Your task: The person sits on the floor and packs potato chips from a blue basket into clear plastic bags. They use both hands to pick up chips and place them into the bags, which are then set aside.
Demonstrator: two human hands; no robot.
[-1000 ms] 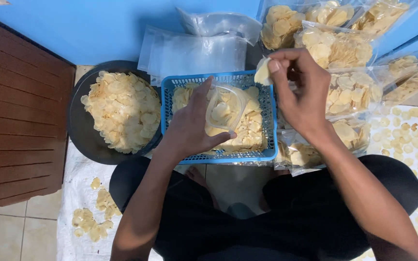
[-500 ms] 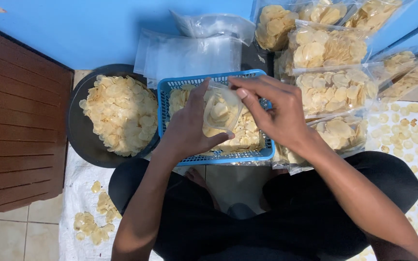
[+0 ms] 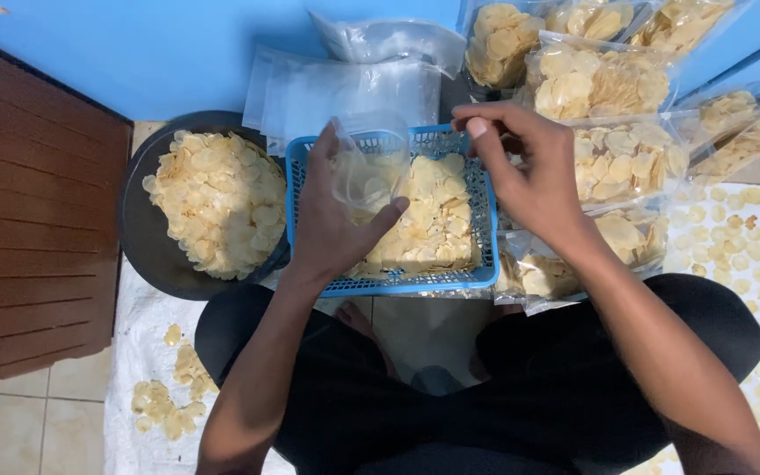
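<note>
My left hand (image 3: 334, 220) holds a clear plastic bag (image 3: 364, 167) upright over a blue plastic basket (image 3: 482, 264) filled with pale yellow chips (image 3: 433, 220). Only a few chips lie in the bag. My right hand (image 3: 529, 171) hovers above the basket's right side with its fingertips pinched together near the far rim; I cannot tell whether a chip is between them.
A dark round pan (image 3: 147, 255) heaped with chips sits left of the basket. A stack of unfilled clear bags (image 3: 345, 84) lies behind it. Several filled chip bags (image 3: 609, 88) are piled at the right. Loose chips (image 3: 169, 396) lie on the white cloth. A brown wooden panel (image 3: 28, 220) stands at the left.
My right hand dipped to the bag's mouth, then lifted back above the basket's right side. The left hand raised the bag toward the far rim.
</note>
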